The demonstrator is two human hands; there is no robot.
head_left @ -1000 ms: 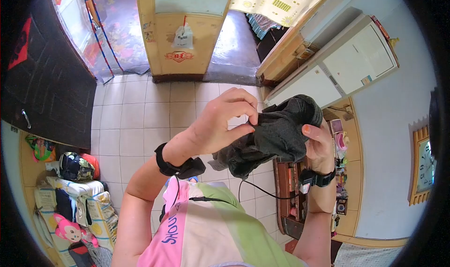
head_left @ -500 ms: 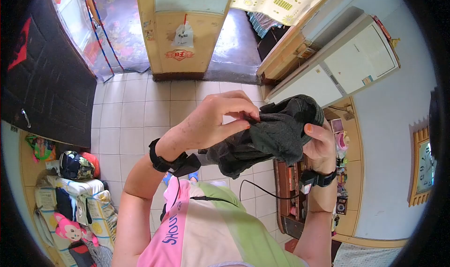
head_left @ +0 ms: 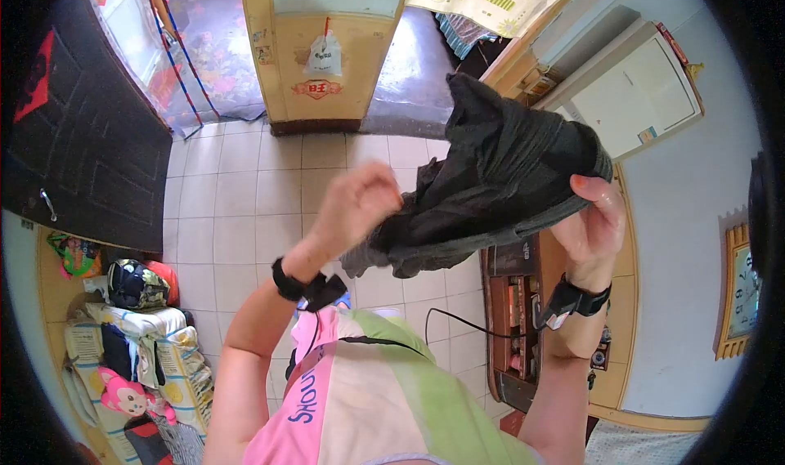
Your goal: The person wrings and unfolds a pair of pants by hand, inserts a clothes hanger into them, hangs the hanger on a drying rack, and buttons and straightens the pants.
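A dark grey-black cloth garment (head_left: 491, 171) hangs bunched and partly spread in front of me. My right hand (head_left: 593, 220) grips its right end, with the thumb on top of a ribbed-looking edge and the other fingers beneath the cloth. At the garment's left side is my left hand (head_left: 360, 199), its fingers curled and smeared by motion. The fingertips come up to the cloth's edge, but whether they pinch it cannot be made out. Both wrists wear black straps with small devices.
A black door (head_left: 90, 130) stands at the left, near a covered seat (head_left: 155, 326) with clothes and a pink plush toy (head_left: 127, 395). To the right are a white refrigerator (head_left: 625, 93), a brown cabinet (head_left: 515, 334) and a wall clock (head_left: 740, 289). Pale tiles (head_left: 237, 220) cover the floor.
The garment has moved up and right and opened out wider, a flap now standing up at its top. My right hand has shifted right; my left hand has drawn a little left.
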